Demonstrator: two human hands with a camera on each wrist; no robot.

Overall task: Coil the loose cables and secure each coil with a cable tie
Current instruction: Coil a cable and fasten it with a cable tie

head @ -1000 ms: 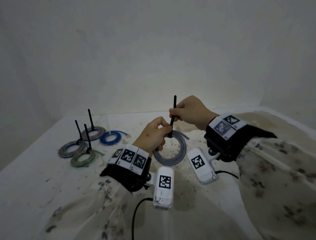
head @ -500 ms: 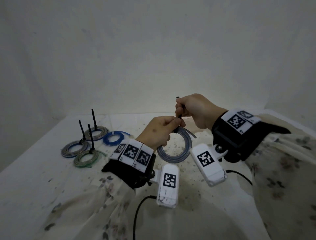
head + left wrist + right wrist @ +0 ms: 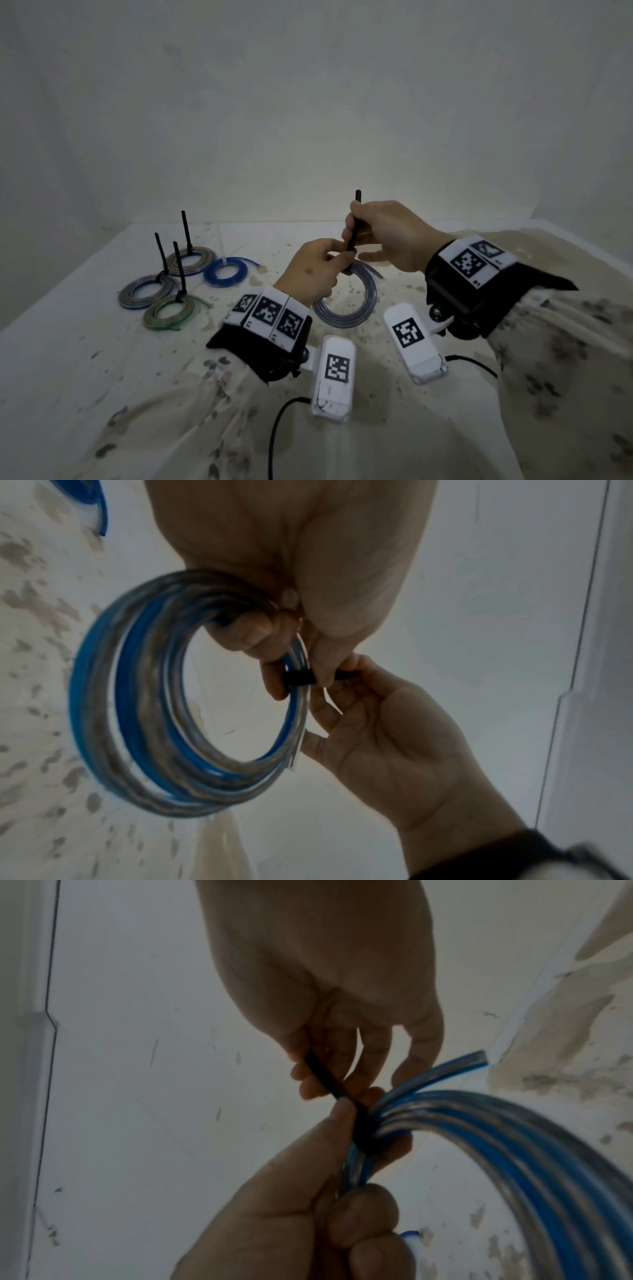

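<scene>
Since half a second ago my right hand has slid its pinch down the black cable tie, so more of the tail now stands above my fingers than before; I judge that I took a fresh hold lower on the tail for another pull, and that the loop around the bundle is close to snug. Nearest me, my left hand holds the blue-and-clear cable coil off the table, thumb and curled fingers clamped on the strands just beside the tie's band, as the left wrist view shows. In the right wrist view the band wraps all the strands together, and one cut end of the cable sticks out past it. My right thumb and fingers are closed tight on the tail, not wide at all. Farther off on my left, on the stained white table, lie three finished coils with black tie tails standing up: a green-tinged one, a grey-blue one and a grey one. Just beside that last one lies a small blue coil bound with a white tie. So this coil looks like the last in view to secure.
</scene>
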